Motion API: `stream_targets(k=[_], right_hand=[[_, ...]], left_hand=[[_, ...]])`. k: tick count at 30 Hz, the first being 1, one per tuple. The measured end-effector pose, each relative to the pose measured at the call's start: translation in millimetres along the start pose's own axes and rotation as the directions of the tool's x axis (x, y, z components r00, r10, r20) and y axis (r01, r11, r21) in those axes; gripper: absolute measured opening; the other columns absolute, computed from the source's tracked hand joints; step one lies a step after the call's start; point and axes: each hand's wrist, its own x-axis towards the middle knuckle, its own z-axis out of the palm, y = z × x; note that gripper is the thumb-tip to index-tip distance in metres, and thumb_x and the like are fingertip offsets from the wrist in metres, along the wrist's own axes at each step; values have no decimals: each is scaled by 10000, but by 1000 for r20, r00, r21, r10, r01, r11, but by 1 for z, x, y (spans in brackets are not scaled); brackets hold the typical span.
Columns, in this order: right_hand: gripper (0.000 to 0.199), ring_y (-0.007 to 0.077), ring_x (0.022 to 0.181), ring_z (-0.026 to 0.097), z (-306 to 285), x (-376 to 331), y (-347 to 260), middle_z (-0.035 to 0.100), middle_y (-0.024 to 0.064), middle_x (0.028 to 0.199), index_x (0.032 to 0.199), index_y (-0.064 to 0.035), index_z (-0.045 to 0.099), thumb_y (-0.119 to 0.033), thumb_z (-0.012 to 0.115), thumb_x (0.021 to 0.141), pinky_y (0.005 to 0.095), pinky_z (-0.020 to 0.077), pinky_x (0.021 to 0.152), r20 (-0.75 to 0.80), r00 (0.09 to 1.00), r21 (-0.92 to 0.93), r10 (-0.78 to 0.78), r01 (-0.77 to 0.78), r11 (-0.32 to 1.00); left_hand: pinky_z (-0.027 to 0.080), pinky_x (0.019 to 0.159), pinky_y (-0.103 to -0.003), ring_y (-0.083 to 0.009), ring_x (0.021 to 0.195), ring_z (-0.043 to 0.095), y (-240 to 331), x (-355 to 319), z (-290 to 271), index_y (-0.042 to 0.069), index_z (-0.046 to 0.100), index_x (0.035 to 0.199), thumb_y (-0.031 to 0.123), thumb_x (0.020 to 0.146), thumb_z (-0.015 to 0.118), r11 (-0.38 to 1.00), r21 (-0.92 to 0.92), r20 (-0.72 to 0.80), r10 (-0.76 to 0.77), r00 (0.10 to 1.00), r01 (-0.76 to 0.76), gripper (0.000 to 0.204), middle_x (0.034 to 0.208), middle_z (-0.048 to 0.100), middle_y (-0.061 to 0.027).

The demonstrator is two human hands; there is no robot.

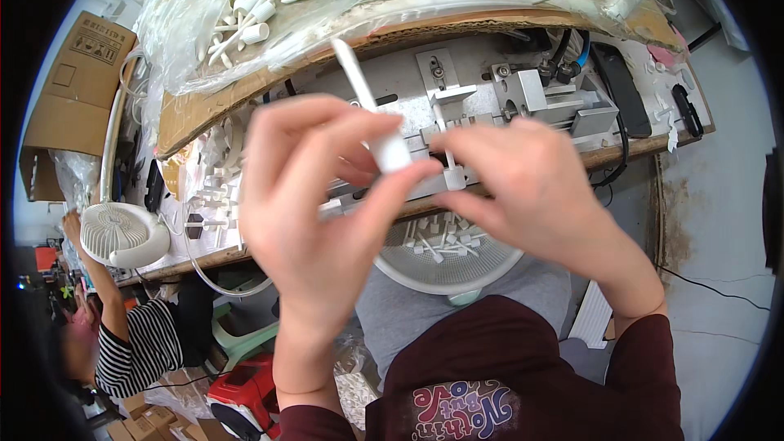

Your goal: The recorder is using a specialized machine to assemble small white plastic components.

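Head view. A wooden workbench [637,147] carries a grey metal fixture [523,98]; below its edge sits a white basket [445,265] of finished pieces. The left hand [318,212] pinches a white capped dropper tube [374,118] between thumb and fingers, long axis running up-left from the cap. The right hand [531,188], fingertips closed on a small white part [452,167], lies just right of the cap.

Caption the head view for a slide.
Left hand pinches a white plastic tube; right hand rests beside it, over a metal fixture.
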Motion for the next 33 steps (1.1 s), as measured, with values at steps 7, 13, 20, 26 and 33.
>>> stream_targets(k=[7,13,20,26,33], right_hand=[[316,192,716,619,-22,98,40,693,102,863,952,22,690,-236,777,792,328,494,651,-372,927,38,49,-38,999],[548,356,874,681,-20,147,49,695,213,875,943,83,677,-437,753,789,434,545,791,114,928,-9,355,-356,934],[325,194,732,621,-12,112,49,683,108,870,960,16,687,-231,784,774,318,490,649,-103,984,180,148,-128,975],[287,117,674,608,-8,20,30,672,53,915,1022,-31,692,-17,793,754,257,496,591,-172,982,285,79,-27,958],[316,246,854,680,14,-45,13,668,134,1224,1025,-5,672,-51,783,732,315,548,713,-109,993,124,-53,67,990]], left_hand=[[553,730,-296,-214,837,710,-12,-53,40,9,740,1032,45,726,829,973,158,167,143,976,-170,320,1179,709,-120],[464,583,-265,-160,647,641,-19,-48,59,43,752,1010,86,724,815,911,299,227,222,948,-285,296,1133,737,-51],[460,592,-281,-179,572,576,-21,-38,59,73,757,990,94,707,815,917,306,255,179,950,-255,289,1124,740,-22],[482,633,-279,-153,631,632,-6,-21,27,62,755,1003,139,745,828,960,199,380,109,918,-196,278,1047,753,-32],[504,841,-312,-165,843,670,-30,73,-24,99,761,1095,250,836,783,847,484,54,222,974,-220,301,987,738,-67]])
